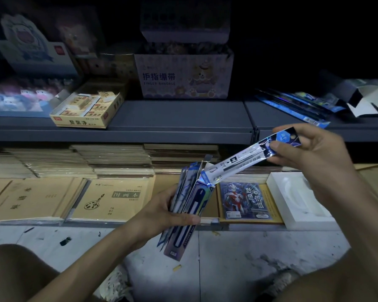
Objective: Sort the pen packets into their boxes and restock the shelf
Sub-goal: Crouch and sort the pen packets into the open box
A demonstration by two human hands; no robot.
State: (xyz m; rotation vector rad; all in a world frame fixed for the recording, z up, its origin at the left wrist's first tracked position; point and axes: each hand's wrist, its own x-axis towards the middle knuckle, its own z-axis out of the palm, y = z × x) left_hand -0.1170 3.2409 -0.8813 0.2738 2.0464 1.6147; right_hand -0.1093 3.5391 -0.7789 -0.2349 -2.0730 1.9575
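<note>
left hand (162,212) grips box (197,200), right hand (310,153) packet (244,160)

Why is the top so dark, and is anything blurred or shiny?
Head view: light reaches the floor and lower stacks, while the back of the shelf fades to near black, most at top right. Head view: foil on the pen packet pinched by the right hand throws bright glare; the box in the left hand glints less. Head view: the eraser box looks smeared.

Light: dim, the upper recess nearly black.
Shelf (179,115): grey board, two sections joined at a seam right of centre.
Floor (227,247): pale, stained, scuffed.
</note>
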